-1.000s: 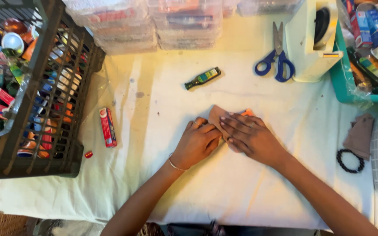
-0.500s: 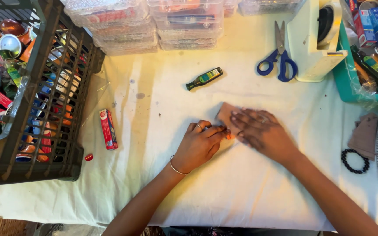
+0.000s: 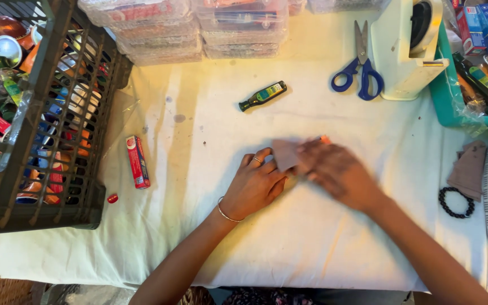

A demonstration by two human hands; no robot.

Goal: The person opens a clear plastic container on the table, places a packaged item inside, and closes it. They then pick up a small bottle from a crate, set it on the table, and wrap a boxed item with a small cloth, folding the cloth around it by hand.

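Across the white-clothed table [image 3: 323, 237], stained (brownish marks), a black crate [image 3: 57, 164] stands left. Centre: left hand [image 3: 255, 183] pinches a brown paper piece [image 3: 284, 155]; right hand [image 3: 337, 172], blurred, rests on it, grip indeterminable. Blue scissors [image 3: 360, 73] lie beyond.

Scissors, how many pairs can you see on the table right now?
1: the blue-handled scissors lie at the table's far side, beside the white tape dispenser. More could be hidden in the bins.

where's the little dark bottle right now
In the head view the small dark bottle lies on its side on the white cloth, up the table from the left hand, left of the blue-handled scissors and below the clear plastic boxes.
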